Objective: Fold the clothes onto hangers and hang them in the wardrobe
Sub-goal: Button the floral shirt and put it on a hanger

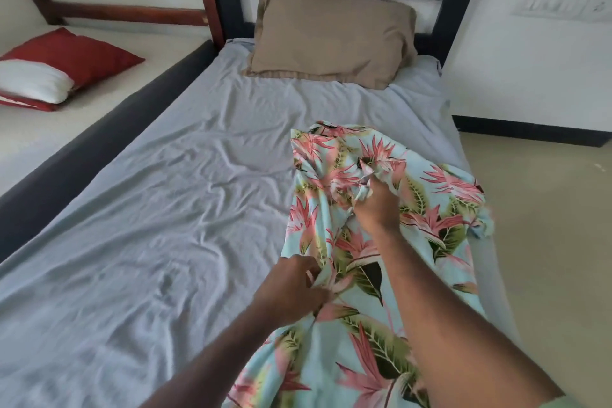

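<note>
We count two beds: one grey-sheeted bed point(172, 209) and, to its left, a second bed point(39, 132) with a cream surface. Pillows, three: one tan pillow point(331, 33) at the head of the grey bed, one red pillow point(76, 56) and one white pillow point(33, 81) on the bed left of it. Garments, one: a floral garment point(364, 262) along the grey bed's right edge. Hands, two: left hand point(291, 288) and right hand point(377, 205), both on that garment.

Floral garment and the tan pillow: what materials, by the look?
Floral garment: thin woven fabric, probably cotton or rayon, matte; it drapes and bunches softly where both hands grip it. Tan pillow: matte woven cover, likely cotton, with creases and a flat stitched border.
</note>
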Tool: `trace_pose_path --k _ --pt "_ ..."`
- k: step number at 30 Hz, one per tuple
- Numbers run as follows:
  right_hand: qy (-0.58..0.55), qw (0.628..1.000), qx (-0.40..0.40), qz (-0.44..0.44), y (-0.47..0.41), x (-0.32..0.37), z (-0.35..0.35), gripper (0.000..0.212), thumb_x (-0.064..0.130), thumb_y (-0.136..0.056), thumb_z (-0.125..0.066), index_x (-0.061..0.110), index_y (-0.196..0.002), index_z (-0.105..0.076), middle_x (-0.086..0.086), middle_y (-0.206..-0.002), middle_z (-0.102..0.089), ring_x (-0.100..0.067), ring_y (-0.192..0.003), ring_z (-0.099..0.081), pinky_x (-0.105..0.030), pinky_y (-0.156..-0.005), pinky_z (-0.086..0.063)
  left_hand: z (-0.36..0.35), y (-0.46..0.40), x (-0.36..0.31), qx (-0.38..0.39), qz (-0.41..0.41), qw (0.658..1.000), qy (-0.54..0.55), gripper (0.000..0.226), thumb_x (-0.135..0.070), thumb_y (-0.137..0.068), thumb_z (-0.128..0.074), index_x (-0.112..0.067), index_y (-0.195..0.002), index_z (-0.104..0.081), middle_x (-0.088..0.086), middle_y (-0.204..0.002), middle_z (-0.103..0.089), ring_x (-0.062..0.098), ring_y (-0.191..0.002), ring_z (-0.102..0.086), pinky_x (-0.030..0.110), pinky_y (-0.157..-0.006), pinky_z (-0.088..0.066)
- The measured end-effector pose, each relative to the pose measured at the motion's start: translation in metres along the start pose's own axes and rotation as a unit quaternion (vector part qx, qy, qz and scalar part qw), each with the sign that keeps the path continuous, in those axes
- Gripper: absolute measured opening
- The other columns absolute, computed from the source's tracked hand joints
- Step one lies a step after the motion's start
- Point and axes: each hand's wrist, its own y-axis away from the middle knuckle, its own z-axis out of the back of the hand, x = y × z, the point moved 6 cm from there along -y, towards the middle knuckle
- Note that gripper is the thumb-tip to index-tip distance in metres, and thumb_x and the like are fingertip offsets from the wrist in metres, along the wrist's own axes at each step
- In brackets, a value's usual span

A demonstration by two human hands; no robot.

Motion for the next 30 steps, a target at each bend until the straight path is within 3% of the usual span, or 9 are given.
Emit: trace_pose_path --k 5,10,14,16,19,21,24,27,30 --pt "-0.031 0.997 -0.071 0.005 0.068 0.005 0.015 0.048 -0.005 -0.083 -0.066 0.012 -0.128 -0.061 -0.011 -0.113 -0.07 -0.028 -0.096 -0.068 -0.046 -0.083 -0.06 0.01 0.034 0.015 -0.03 0.036 0.999 -0.028 0.023 -0.037 -0.076 -0.08 -0.019 -0.086 -0.07 -0.007 -0.067 -0.061 0.007 -0.062 -0.056 0.028 -0.059 -0.046" --pt "-0.073 0.994 0.052 -0.065 0.144 -0.009 -0.007 0.023 0.025 -0.087 -0.074 0.016 -0.101 -0.059 0.001 -0.087 -0.069 -0.02 -0.074 -0.068 -0.036 -0.069 -0.057 0.019 0.095 0.052 -0.001 0.091 0.992 -0.088 0.044 -0.05 -0.068 -0.081 -0.026 -0.103 -0.07 -0.012 -0.084 -0.053 0.015 -0.086 -0.052 0.031 -0.069 -0.041" --pt "-0.112 0.982 0.122 -0.089 0.187 -0.009 -0.027 0.063 0.079 -0.067 -0.065 0.024 -0.094 -0.054 0.0 -0.083 -0.072 -0.027 -0.072 -0.073 -0.047 -0.068 -0.062 0.024 0.142 0.057 0.063 0.082 0.987 -0.123 0.036 -0.044 -0.068 -0.079 -0.022 -0.095 -0.071 -0.011 -0.075 -0.064 0.004 -0.066 -0.059 0.023 -0.06 -0.05" --pt "-0.096 0.982 0.142 -0.078 0.199 -0.002 -0.029 0.073 0.087 -0.06 -0.061 0.024 -0.096 -0.052 -0.001 -0.089 -0.072 -0.028 -0.075 -0.074 -0.047 -0.067 -0.063 0.031 0.156 0.049 0.087 0.056 0.977 -0.188 0.025 -0.038 -0.076 -0.078 -0.029 -0.097 -0.068 -0.014 -0.078 -0.061 0.003 -0.067 -0.055 0.023 -0.061 -0.05" --pt "-0.131 0.968 0.191 -0.096 0.214 0.011 -0.028 0.067 0.075 -0.054 -0.074 0.027 -0.096 -0.052 0.0 -0.093 -0.072 -0.025 -0.077 -0.075 -0.047 -0.068 -0.064 0.038 0.174 0.034 0.093 0.035 0.974 -0.204 0.032 -0.031 -0.075 -0.074 -0.027 -0.107 -0.071 -0.014 -0.079 -0.063 0.005 -0.071 -0.058 0.035 -0.068 -0.057" --pt "-0.162 0.96 0.198 -0.112 0.216 0.012 -0.029 0.047 0.043 -0.061 -0.082 0.024 -0.095 -0.056 -0.003 -0.091 -0.073 -0.026 -0.078 -0.075 -0.047 -0.068 -0.064 0.038 0.176 0.02 0.093 0.015 0.976 -0.198 0.026 -0.028 -0.072 -0.072 -0.023 -0.098 -0.071 -0.01 -0.074 -0.063 0.009 -0.07 -0.06 0.038 -0.066 -0.057" --pt "-0.145 0.973 0.146 -0.101 0.218 0.009 -0.011 0.017 0.011 -0.069 -0.071 0.016 -0.081 -0.06 -0.006 -0.08 -0.072 -0.029 -0.073 -0.074 -0.045 -0.062 -0.064 0.026 0.181 -0.013 0.1 -0.043 0.974 -0.2 0.025 -0.031 -0.076 -0.074 -0.019 -0.098 -0.069 -0.002 -0.093 -0.066 0.018 -0.09 -0.063 0.035 -0.076 -0.055" --pt "-0.145 0.975 0.134 -0.098 0.222 -0.002 0.011 0.009 0.005 -0.075 -0.068 0.012 -0.078 -0.062 -0.01 -0.066 -0.071 -0.024 -0.054 -0.069 -0.046 -0.056 -0.06 -0.01 0.193 -0.041 0.193 -0.062 0.97 -0.134 0.038 -0.029 -0.085 -0.076 -0.018 -0.12 -0.065 -0.001 -0.103 -0.067 0.016 -0.089 -0.067 0.024 -0.072 -0.052" --pt "-0.141 0.967 0.173 -0.123 0.234 -0.02 0.021 0.015 0.02 -0.084 -0.074 0.009 -0.086 -0.064 -0.009 -0.069 -0.073 -0.021 -0.055 -0.07 -0.04 -0.056 -0.061 -0.049 0.203 -0.047 0.274 -0.031 0.961 -0.014 0.039 -0.029 -0.089 -0.076 -0.009 -0.121 -0.065 -0.002 -0.084 -0.074 0.01 -0.066 -0.074 0.022 -0.059 -0.059"
